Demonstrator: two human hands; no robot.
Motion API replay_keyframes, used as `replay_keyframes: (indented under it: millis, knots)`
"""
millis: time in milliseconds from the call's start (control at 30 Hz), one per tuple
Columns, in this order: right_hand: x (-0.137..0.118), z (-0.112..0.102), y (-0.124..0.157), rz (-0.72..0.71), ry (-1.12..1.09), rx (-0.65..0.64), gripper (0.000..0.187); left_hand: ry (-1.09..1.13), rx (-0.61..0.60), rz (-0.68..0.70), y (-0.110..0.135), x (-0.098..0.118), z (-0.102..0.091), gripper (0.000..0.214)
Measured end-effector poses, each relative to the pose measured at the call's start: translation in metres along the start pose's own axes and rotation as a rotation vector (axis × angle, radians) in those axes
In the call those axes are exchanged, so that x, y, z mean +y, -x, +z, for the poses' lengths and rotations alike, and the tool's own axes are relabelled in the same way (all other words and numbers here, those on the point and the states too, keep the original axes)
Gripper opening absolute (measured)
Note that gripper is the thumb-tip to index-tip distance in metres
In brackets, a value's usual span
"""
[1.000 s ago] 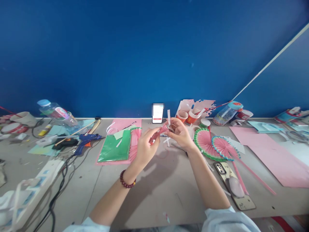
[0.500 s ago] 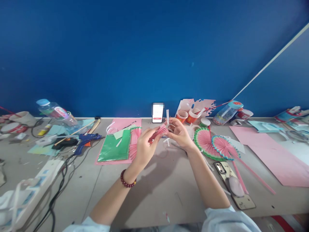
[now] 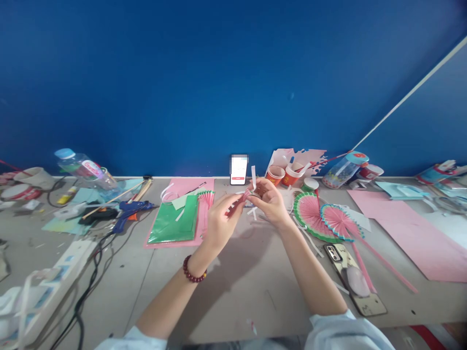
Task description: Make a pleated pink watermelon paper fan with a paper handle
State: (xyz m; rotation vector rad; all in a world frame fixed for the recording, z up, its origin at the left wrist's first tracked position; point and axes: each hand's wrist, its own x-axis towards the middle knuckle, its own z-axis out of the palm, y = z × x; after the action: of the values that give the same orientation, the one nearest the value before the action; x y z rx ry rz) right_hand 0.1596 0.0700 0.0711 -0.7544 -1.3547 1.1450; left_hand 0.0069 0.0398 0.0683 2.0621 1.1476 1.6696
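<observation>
My left hand is closed on a strip of pleated pink paper, most of it hidden by the fingers. My right hand pinches the other end of this paper, and a white paper strip sticks up from between its fingers. Left of my left hand, more pink pleated paper with a green edge lies beside a green paper pack. Two round pleated fans, one green-edged and one blue-edged, lie to the right of my right hand.
A lit phone leans on the blue wall. Paper cups stand right of it. A blue glue gun, a tilted bottle and a power strip are on the left. A second phone and pink sheets lie right.
The pleated pink paper between my hands now shows narrower, its folds pressed closer together. My fingertips have come slightly nearer each other; the arms have hardly moved.
</observation>
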Motion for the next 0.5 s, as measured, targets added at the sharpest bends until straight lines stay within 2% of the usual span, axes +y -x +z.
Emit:
replay_keyframes:
  millis: [300,500]
  knots:
    - [0.0018,0.0007,-0.0006,0.004,-0.021,0.013,0.038,-0.065,0.068,0.099,0.0000,-0.0015,0.0009,0.014]
    - [-0.0005,0.0010,-0.0006,0.034,-0.050,0.041,0.041,-0.066,-0.004,0.040,-0.0003,0.0023,-0.0009,0.016]
